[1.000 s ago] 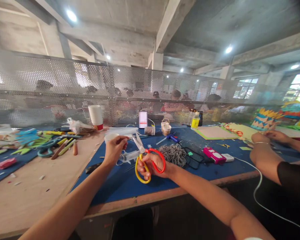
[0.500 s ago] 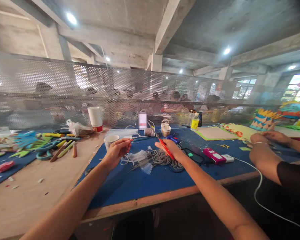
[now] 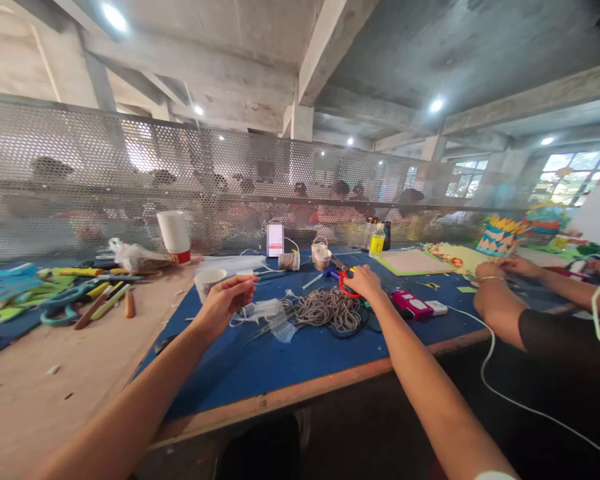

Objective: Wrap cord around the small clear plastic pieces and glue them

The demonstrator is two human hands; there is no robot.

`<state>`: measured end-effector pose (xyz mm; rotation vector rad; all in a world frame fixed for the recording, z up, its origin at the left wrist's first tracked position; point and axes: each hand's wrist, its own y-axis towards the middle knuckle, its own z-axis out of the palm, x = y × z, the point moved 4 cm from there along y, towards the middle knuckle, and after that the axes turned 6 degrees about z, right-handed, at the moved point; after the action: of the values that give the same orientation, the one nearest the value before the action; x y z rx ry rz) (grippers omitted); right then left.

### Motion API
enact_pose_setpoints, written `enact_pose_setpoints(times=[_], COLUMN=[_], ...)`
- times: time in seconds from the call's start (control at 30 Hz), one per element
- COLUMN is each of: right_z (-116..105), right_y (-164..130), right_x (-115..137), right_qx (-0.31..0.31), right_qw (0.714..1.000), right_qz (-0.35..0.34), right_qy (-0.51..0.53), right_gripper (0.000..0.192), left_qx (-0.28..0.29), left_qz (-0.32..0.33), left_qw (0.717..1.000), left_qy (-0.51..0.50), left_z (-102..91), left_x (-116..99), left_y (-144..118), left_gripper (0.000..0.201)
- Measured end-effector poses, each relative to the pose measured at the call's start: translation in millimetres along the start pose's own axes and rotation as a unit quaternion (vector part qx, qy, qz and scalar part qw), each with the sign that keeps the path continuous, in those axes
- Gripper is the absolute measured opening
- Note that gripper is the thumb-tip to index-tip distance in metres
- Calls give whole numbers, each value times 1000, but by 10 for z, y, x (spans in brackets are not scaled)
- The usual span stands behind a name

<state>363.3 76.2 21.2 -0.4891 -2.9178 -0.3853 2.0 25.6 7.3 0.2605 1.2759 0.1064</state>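
My left hand (image 3: 226,301) is closed in a pinch beside a white paper cup (image 3: 209,285); whatever its fingertips hold is too small to make out. My right hand (image 3: 366,283) is closed at the red handles of a pair of scissors (image 3: 347,287), low over the table's far side. The scissors' blades point away and to the left, close to a blue tool (image 3: 332,273). Between my hands lie a tangled heap of grey cord (image 3: 327,310) and a clear plastic strip with a fringed end (image 3: 283,327).
A spool of cord (image 3: 289,261), a small woven basket (image 3: 321,255), a phone (image 3: 275,239) and a yellow-labelled bottle (image 3: 377,241) stand behind. Stacked cups (image 3: 174,237) and several tools are left. A magenta box (image 3: 412,305) and another person's arms (image 3: 500,293) are right.
My right hand has moved outward with the scissors, lowering them behind the cord heap, their blades now turned away. My left hand keeps its pinch. The view has turned slightly right.
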Motion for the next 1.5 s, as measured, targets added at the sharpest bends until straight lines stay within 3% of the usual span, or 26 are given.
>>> enact_pose_setpoints(times=[0.3, 0.87, 1.07, 1.2, 1.33, 1.43, 1.5], right_z=[118, 252, 270, 172, -58, -161, -160], right_y=[328, 490, 532, 461, 326, 142, -64], right_x=[-253, -481, -473, -459, -241, 275, 747], right_qx=[26, 55, 57, 49, -8, -13, 15], right_qw=[997, 989, 990, 993, 997, 991, 969], right_qz=[71, 136, 127, 109, 60, -55, -156], right_qy=[-14, -15, -7, 5, 46, 118, 191], right_gripper=[54, 46, 42, 41, 34, 29, 29], left_qx=[8, 10, 11, 19, 21, 27, 31], left_qz=[-2, -3, -8, -6, -6, -4, 3], left_qw=[1000, 1000, 1000, 1000, 1000, 1000, 999], left_qy=[0, 8, 9, 1, -9, -9, -6], left_z=[-16, 18, 27, 41, 55, 70, 79], left_x=[28, 4, 24, 25, 2, -20, -33], left_y=[-1, -36, -44, -35, -26, -29, -37], left_gripper=[33, 34, 33, 32, 31, 29, 28])
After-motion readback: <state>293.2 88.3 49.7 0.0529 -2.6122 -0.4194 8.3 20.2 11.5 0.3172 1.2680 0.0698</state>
